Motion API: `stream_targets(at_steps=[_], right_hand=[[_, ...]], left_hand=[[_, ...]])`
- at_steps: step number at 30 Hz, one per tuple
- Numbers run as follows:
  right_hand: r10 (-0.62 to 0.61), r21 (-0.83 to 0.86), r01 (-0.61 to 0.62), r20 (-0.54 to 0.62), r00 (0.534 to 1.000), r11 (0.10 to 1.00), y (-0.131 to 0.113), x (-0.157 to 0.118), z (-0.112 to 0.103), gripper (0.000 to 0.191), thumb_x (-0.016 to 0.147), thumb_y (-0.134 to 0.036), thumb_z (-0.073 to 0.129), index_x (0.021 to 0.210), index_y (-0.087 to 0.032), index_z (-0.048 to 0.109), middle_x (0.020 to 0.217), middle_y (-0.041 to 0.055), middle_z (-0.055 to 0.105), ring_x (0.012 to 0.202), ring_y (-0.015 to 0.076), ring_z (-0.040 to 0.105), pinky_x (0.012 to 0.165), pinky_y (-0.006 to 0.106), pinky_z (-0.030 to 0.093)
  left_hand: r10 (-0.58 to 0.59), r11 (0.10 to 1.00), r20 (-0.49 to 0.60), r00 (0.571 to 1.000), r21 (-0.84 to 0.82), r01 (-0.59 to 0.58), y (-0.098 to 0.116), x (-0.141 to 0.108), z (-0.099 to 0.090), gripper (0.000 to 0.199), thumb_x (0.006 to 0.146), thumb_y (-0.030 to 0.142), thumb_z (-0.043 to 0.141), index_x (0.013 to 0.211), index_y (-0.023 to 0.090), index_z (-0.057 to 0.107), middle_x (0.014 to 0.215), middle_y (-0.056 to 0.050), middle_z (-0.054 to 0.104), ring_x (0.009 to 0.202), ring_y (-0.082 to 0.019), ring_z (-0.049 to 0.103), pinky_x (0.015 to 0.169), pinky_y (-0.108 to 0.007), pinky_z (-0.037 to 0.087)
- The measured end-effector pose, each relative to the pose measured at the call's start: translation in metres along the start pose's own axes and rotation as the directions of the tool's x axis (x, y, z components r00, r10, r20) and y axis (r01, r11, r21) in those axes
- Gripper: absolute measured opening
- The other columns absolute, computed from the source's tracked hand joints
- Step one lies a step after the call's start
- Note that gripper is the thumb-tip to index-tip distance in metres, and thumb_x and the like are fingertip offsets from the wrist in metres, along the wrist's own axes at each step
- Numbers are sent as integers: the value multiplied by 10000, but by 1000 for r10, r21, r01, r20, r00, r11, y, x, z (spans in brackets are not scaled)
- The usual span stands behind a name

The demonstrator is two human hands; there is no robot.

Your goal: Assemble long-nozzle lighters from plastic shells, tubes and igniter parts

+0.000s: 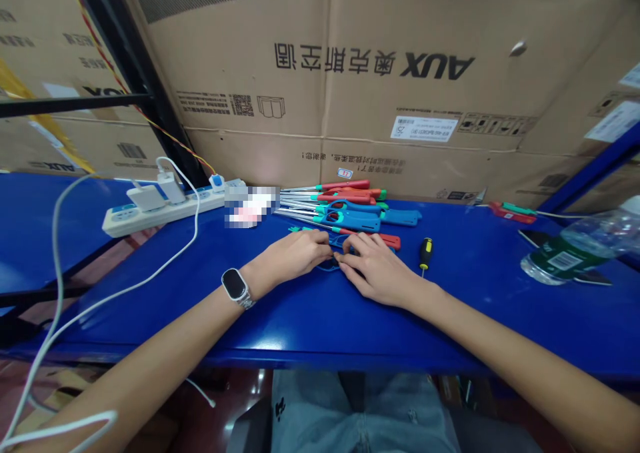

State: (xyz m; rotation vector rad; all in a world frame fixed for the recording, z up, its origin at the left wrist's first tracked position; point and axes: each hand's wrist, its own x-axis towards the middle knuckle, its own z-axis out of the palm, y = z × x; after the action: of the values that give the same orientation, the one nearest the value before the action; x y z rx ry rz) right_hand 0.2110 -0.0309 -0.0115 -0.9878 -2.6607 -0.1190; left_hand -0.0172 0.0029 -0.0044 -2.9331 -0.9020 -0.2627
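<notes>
My left hand (303,251) and my right hand (375,266) meet over the blue table, with fingertips closed together. Between them is a blue lighter part (329,265) with a dark inside, mostly covered by my fingers. Just behind my hands lie a red-handled stick lighter (390,241) and a small green piece (299,229). Further back is a pile of stick lighters, among them blue ones (357,221) and red ones (345,186), metal tips pointing left. To the right of my right hand rests a yellow-and-black screwdriver (425,251).
A white power strip (135,221) with plugs and trailing white cables (150,279) lies at left. A plastic bottle (565,253) lies at right over a dark flat object (534,238). A red-and-green item (513,211) is behind it. A large cardboard box (320,106) stands along the back.
</notes>
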Motion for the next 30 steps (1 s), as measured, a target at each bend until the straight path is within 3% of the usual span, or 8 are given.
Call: stream_targets(at_steps=[7,12,20,25,30], right_hand=[[161,193,-165,36,986,967,5,12,1,183,994,-217,604,963,-178,780,1054,89,678,996,225,614,857,364,395],[244,285,-283,167,955,916,12,34,-4,108,881,-149,697,795,-170,759,900,36,696,735,140,587,688,280,375],[279,384,-348,226,934,855,12,43,-4,164,784,-35,641,732,-157,737,791,34,710,667,127,576,638,255,386],[316,465,-440,322,892,769,14,48,-4,165,738,-20,625,722,-156,719,729,25,715,668,140,621,609,242,418],[326,480,-467,351,878,742,18,50,-3,148,716,-32,644,685,-168,695,686,16,706,653,146,627,589,246,420]], left_hand=[[36,994,-113,993,109,-24,8,-4,9,243,1054,171,509,1002,118,740,978,-94,663,854,-200,637,770,-303,517],[-4,999,-179,984,-38,-2,4,-8,18,254,1063,205,499,1001,134,735,978,-86,651,848,-190,630,751,-289,522],[-108,924,-215,970,-383,18,-6,-11,24,196,1023,155,560,1064,169,751,1025,-78,671,912,-189,667,846,-320,548],[-84,912,-185,979,-409,1,-14,-15,21,222,1020,159,561,1090,190,769,1060,-87,687,907,-190,673,846,-339,550],[-18,916,-169,985,-397,-52,-30,-28,12,214,1033,214,563,1119,192,757,1040,-82,713,935,-191,690,861,-329,552]])
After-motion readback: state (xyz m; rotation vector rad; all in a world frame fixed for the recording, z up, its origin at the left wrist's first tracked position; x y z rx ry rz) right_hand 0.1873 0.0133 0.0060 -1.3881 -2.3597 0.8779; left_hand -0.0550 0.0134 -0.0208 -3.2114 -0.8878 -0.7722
